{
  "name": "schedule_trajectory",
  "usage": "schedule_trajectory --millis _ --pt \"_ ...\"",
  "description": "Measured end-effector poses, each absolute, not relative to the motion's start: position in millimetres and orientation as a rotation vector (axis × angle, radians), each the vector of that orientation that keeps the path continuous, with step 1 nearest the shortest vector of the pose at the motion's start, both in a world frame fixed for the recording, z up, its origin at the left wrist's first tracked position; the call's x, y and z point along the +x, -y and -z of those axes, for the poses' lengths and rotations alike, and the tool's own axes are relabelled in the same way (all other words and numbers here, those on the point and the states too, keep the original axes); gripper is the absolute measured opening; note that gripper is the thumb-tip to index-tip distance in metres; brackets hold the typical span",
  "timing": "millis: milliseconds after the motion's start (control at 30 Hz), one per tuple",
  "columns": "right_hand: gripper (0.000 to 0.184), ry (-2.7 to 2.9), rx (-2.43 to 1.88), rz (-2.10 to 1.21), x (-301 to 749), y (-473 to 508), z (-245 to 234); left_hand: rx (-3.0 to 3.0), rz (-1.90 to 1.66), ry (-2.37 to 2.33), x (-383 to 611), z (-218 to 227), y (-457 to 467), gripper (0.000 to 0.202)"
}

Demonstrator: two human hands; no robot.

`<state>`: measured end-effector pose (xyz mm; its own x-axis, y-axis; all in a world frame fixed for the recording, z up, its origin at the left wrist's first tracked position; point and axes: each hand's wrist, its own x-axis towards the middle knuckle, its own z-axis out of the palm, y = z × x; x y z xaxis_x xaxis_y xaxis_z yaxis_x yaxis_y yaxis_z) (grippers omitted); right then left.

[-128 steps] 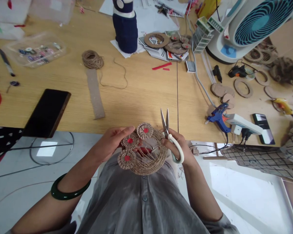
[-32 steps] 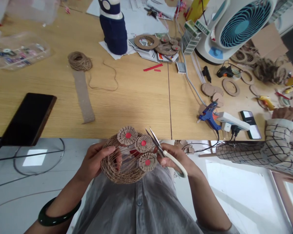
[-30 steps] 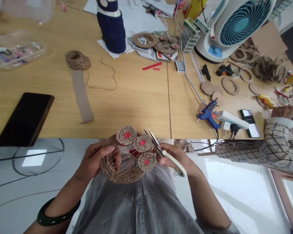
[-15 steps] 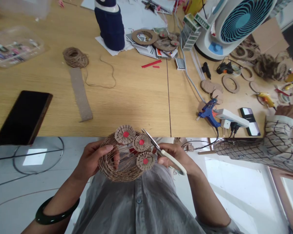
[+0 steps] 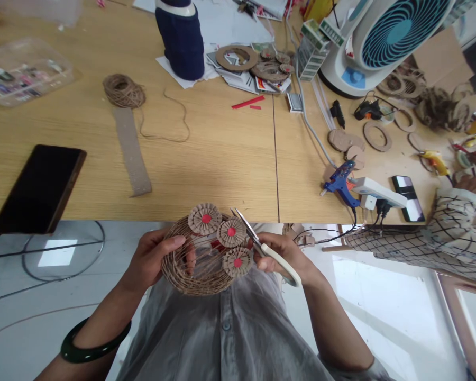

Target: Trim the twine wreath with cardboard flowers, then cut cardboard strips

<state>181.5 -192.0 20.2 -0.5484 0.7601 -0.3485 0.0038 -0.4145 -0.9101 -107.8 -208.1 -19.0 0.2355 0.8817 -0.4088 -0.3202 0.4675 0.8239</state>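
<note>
My left hand (image 5: 158,256) is closed on the left side of a twine-wrapped wreath (image 5: 194,286), its thumb on top and fingers through the ring. Three pleated rosettes (image 5: 205,218) with red centres sit along the wreath's upper and right side. My right hand (image 5: 280,254) is closed around a pair of scissors (image 5: 275,256) with cream handles. The scissors' blades point up and to the left, slightly apart at the tips, beside the middle rosette. Some of my right fingers are hidden behind the scissors and the wreath edge.
A blue glue gun (image 5: 341,182) lies by a white power strip (image 5: 381,191). Further left are a twine ball (image 5: 124,91), a burlap strip (image 5: 133,151) and a dark phone (image 5: 39,188). A fan (image 5: 392,37) stands at the back right. A co-worker's checked sleeve (image 5: 452,211) reaches in at right.
My hands, the wreath and the scissors stay almost still. The view shifts slightly. At the far right, the co-worker's hands have moved, and a second one now shows.
</note>
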Motion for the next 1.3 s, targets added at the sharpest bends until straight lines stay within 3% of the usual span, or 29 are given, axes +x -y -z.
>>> schedule_trajectory --millis 300,667,1300 --pt "0.055 1.291 -1.159 -2.023 182 195 -14 0.687 -0.895 -1.026 -109 21 208 0.031" --pt "0.054 1.299 -1.19 -1.98 179 195 -20 0.653 -0.863 -1.001 -112 18 200 0.031" --pt "0.04 1.289 -1.231 -1.973 179 198 -21 0.692 -0.76 -1.0 -123 0 180 0.035"
